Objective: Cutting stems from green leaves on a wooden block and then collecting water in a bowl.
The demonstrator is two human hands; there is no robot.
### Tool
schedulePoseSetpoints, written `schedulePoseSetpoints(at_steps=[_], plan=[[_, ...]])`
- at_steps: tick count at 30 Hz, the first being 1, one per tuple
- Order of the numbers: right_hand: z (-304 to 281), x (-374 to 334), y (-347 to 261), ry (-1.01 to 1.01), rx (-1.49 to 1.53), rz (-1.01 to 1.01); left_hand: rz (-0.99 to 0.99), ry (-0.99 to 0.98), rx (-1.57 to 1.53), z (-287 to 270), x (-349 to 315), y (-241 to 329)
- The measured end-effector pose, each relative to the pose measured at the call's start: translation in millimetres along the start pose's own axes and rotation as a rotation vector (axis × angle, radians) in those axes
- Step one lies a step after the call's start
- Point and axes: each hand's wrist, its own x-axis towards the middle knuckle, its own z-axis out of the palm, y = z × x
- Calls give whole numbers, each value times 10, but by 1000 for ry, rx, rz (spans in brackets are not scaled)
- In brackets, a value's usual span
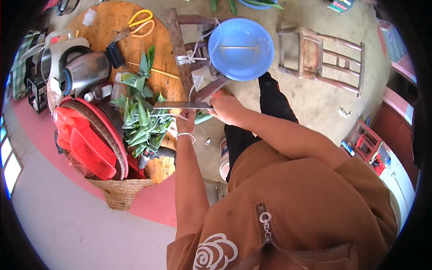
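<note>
A: Item one, the hands?
B: Right hand point(227, 108), closed around the handle of a long flat steel knife point(182, 105); the blade lies level, pointing to the person's left, over the edge of the round wooden table point(114, 22). Left hand point(188, 118), just below the blade, fingers pinched on what looks like a thin pale strip; its grip is partly hidden by the knife. A silver bangle point(186, 136) sits on that wrist.

A: Item two, the goods under the knife?
B: Heap of folded green leaf parcels point(141, 119), on the table, just left of the left hand and near the blade tip.

A: Item three, other table stock?
B: Steel electric kettle with black handle point(85, 69), yellow-handled scissors point(141, 21) at the far edge, red plastic basket point(92, 153) resting in a woven straw basket point(119, 191) at the near edge.

A: Item four, the floor?
B: Blue plastic basin point(240, 48) on a dark wooden stool point(184, 45), beyond the hands; second wooden stool point(321, 58) to the right, well apart.
</note>
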Motion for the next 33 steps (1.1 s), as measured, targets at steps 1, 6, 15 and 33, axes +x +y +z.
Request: schedulePoseSetpoints(at_steps=[1,6,15,33], plan=[[35,-38,26,7,25,11,-2,-3,0,11,-10,-6],[-53,-291,145,-15,-78,59,60,4,168,-10,17,-87],[39,-2,212,31,-37,24,-15,35,27,81,-96,384],[-134,-311,68,13,-71,25,303,64,289,223,-699,438]])
